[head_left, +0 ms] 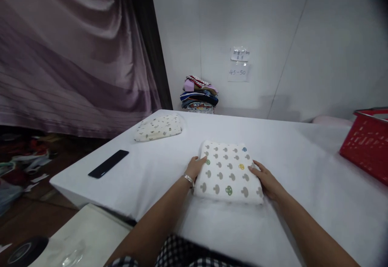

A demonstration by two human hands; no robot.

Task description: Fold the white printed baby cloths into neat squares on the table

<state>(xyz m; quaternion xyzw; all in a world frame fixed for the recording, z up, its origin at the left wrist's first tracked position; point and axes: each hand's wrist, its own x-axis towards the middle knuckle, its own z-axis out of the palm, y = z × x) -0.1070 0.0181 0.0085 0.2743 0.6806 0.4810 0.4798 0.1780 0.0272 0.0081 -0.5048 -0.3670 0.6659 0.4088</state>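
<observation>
A folded white cloth (224, 173) printed with grey, green, yellow and blue mushrooms lies on the white-covered table in front of me. My left hand (195, 167), with a silver bracelet at the wrist, grips its left edge, thumb on top. On the opposite edge my right hand (266, 179) holds the cloth the same way. The fingers beneath both edges are partly hidden. Farther back on the left rests another cream cloth item (160, 127) with a small dark print, apart from both hands.
The white table (163, 166) carries a flat black object (108, 164) at left. A red plastic basket (368, 144) stands at the right edge. Behind the table is a stack of folded fabrics (200, 93). Paper signs (238, 72) hang on the wall, and a purple curtain (75, 49) hangs left.
</observation>
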